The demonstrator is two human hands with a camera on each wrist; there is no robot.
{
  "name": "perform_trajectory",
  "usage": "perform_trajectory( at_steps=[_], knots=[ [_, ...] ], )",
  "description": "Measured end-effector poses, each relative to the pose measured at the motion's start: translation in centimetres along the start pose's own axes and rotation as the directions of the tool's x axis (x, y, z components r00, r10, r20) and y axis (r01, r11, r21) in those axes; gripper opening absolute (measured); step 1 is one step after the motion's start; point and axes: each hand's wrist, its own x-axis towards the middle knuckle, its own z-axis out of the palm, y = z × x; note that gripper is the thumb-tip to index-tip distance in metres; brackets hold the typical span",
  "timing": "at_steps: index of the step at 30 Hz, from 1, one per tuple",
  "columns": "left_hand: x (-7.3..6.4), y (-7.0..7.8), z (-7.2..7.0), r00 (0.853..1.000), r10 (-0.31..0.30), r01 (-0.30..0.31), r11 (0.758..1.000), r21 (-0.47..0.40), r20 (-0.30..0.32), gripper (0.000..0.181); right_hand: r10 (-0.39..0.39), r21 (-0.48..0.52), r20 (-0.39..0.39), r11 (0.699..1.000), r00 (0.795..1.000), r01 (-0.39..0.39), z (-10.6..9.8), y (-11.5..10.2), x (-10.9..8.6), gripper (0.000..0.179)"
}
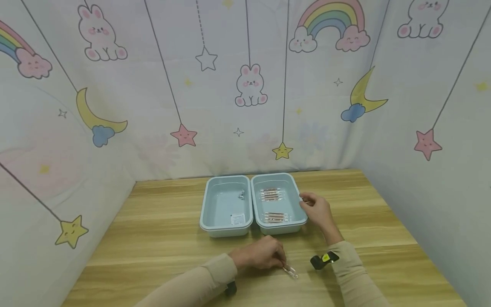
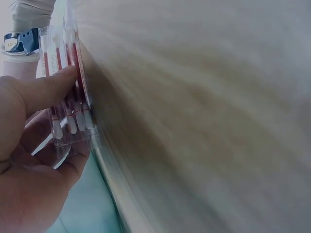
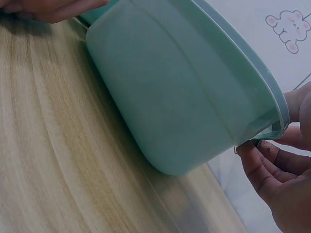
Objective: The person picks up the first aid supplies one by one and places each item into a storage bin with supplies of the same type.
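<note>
My left hand (image 1: 264, 252) pinches a clear-wrapped pack of cotton swabs (image 2: 73, 92) between thumb and fingers, low over the table in front of the bins. The swabs have red-brown shafts and white tips. At the right side of the right blue bin (image 1: 283, 229), my right hand (image 1: 319, 209) pinches a small dark piece with a wire-like loop (image 3: 236, 150) just under the rim; cannot tell exactly what it is. Two groups of similar swab packs lie inside that bin, one rear (image 1: 271, 195) and one front (image 1: 276, 217).
A matching left blue bin (image 1: 226, 233) stands side by side with the right one. It holds a white printed packet (image 1: 238, 219) and a small silvery-dark thing (image 1: 241, 195). Both bins sit near the patterned curtain (image 1: 215, 157) behind the wooden table (image 1: 165, 238).
</note>
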Motion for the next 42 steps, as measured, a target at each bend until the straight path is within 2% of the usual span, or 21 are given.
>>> perform_trajectory(
  at_steps=[11,24,42],
  knots=[
    [-0.1,0.3,-0.2,1.000,0.008,-0.008,1.000,0.005,-0.017,0.007,-0.005,-0.006,0.014,1.000,1.000,0.005,-0.1,0.0,0.0,0.029],
    [0.2,0.4,-1.1,0.996,0.027,-0.023,0.999,0.048,-0.082,0.006,-0.030,-0.005,0.015,1.000,0.999,0.030,-0.1,0.2,0.2,0.029],
    [0.4,0.6,-2.3,0.992,0.047,-0.045,0.999,0.026,-0.114,0.007,-0.011,-0.003,0.029,1.000,1.000,0.011,0.0,0.1,0.0,0.030]
  ],
)
